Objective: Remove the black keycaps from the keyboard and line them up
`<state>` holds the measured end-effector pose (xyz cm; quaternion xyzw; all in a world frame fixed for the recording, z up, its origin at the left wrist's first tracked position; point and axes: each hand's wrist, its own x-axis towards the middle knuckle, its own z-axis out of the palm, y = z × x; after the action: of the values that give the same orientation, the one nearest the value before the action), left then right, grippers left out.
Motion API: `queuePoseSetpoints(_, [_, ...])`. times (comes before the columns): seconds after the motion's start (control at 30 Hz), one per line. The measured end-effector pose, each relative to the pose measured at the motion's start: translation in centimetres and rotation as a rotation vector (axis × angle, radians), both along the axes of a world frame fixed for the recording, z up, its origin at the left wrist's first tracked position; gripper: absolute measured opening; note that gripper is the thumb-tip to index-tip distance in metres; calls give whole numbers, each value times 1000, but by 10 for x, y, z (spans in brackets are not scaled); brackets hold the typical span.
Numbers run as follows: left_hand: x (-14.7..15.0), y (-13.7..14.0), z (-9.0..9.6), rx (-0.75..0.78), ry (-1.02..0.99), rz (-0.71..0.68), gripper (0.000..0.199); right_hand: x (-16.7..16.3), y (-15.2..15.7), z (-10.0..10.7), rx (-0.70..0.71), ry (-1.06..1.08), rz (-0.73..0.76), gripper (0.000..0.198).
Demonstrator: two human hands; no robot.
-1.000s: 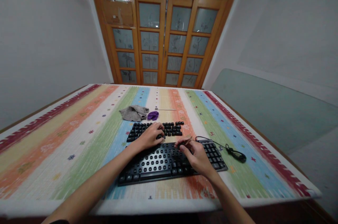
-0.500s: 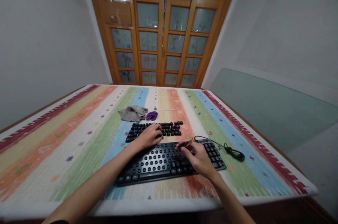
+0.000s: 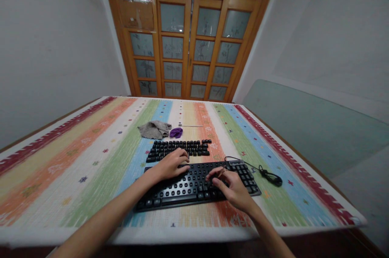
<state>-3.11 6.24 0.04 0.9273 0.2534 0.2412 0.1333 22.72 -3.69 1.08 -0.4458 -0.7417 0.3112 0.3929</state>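
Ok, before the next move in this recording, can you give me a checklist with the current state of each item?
1. Keyboard resting on the striped tablecloth: ok.
2. Caps on all its keys: not ok; much of the main section shows bare switches.
3. Loose keycaps grouped: ok, laid in rows beyond the keyboard.
4. Left hand free: cannot tell; its fingertips are by the loose keycaps, and any grip is hidden.
5. Right hand free: cannot tell; it is over the keyboard's right part, fingers curled.
6. Bundled cable off the keys: ok, it lies to the right.
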Motion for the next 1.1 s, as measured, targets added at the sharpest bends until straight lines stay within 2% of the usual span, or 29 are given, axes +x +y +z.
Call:
queuePoseSetpoints(0.13, [-1,-18,-3,-46,19,-27,19,-4,-1,-18,-56,70,9,16])
queuePoseSetpoints(0.27, [0,-23,-7,-73,13,-6,20,-10,-2,-27,-50,114,-23,13])
queuePoseSetpoints(0.5, [2,-23,-7,-67,41,14,18,-24,-7,-10,98,-144,18,14])
queuePoseSetpoints(0.7, [2,-24,-6,-54,70,26,17,-38,-8,9,121,-283,69,11])
queuePoseSetpoints(0.87, [3,-25,-5,-57,87,39,17,-38,13,11,36,-272,21,8])
queuePoseSetpoints(0.93, [3,-26,-5,-48,86,42,17,-37,23,7,-25,-241,53,7])
queuePoseSetpoints(1.1, [3,-26,-5,-40,84,33,18,-32,40,-3,-180,-35,95,14])
